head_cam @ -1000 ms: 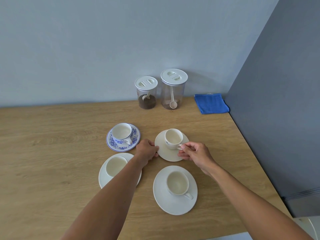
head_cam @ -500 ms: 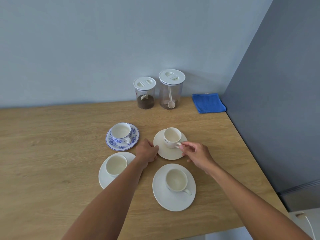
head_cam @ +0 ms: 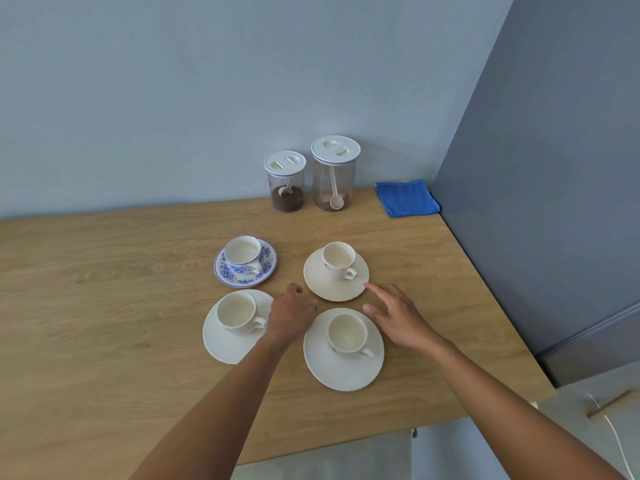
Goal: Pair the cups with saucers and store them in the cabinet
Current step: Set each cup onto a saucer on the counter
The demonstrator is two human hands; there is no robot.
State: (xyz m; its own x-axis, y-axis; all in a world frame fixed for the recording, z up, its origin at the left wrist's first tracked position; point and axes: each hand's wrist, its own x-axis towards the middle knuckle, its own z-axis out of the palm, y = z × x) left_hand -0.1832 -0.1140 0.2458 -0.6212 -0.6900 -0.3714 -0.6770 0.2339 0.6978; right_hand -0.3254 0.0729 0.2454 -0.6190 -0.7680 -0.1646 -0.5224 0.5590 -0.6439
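A light wooden countertop [head_cam: 104, 289] is being used as the surface for four cup-and-saucer pairs, which are set out in a rough square. At the far left, a white cup with a blue flower pattern [head_cam: 242, 252] is being carried by a matching blue-flowered saucer [head_cam: 221, 271], with its handle turned toward the near right. At the far right, a small white cup [head_cam: 338, 259] is being borne by a plain cream saucer [head_cam: 332, 289], toward the saucer's far side, with the handle pointing right. At the near left, a plain cream cup [head_cam: 237, 310] is being supported by a wide cream saucer [head_cam: 225, 348]. At the near right, a second cream cup [head_cam: 347, 333] is being supported by a second wide cream saucer [head_cam: 343, 375]. All four cups are standing upright.

The left hand [head_cam: 291, 315] is being held low between the pairs, over the right edge of the near-left saucer. Its fingers are being curled loosely downward and nothing is being gripped; whether the saucer is being touched cannot be told. The right hand [head_cam: 398, 317] is being held just beside the near-right cup, with its fingers spread wide and nothing being grasped. Its forefinger is being pointed at the near rim of the far-right saucer.

Against the pale blue wall [head_cam: 207, 98], a short clear jar [head_cam: 285, 183] of dark grounds and a taller clear jar [head_cam: 335, 174] with a white scoop are standing side by side. A folded blue cloth [head_cam: 407, 198] is lying beside a dark grey panel [head_cam: 554, 168].
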